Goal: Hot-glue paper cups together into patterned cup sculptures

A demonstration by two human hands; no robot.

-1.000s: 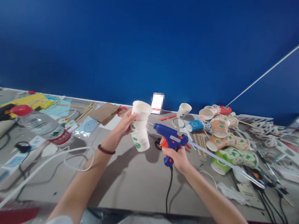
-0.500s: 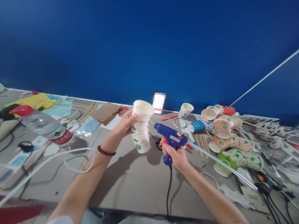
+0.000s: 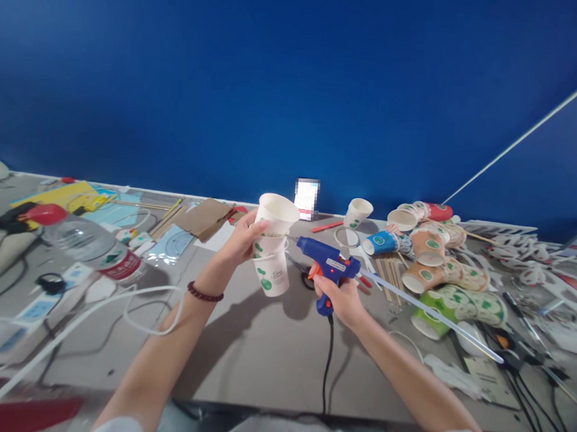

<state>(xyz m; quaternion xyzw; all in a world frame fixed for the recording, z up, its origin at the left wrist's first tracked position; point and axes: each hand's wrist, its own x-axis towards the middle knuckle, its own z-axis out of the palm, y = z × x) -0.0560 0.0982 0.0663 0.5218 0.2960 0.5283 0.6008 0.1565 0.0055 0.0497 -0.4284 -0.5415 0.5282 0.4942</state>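
Observation:
My left hand is wrapped round a column of white paper cups with green leaf prints, held above the table. The top cup's open mouth faces up, and the column leans slightly. In my right hand is a blue hot glue gun with an orange trigger, one finger lying at the trigger. Its nozzle points left, close to the joint between the cups; whether it touches them I cannot tell. A long clear glue stick runs out of the gun's back, and a black cord hangs from its handle.
Several printed paper cups lie joined in pairs on the right. A white cup and a lit phone-like screen stand near the blue wall. At left are a plastic bottle, a power strip and a white cable.
The cup column has tilted very slightly at its top, to the right. The glue gun has shifted a touch left and its glue stick has swung slightly. Both grips are the same.

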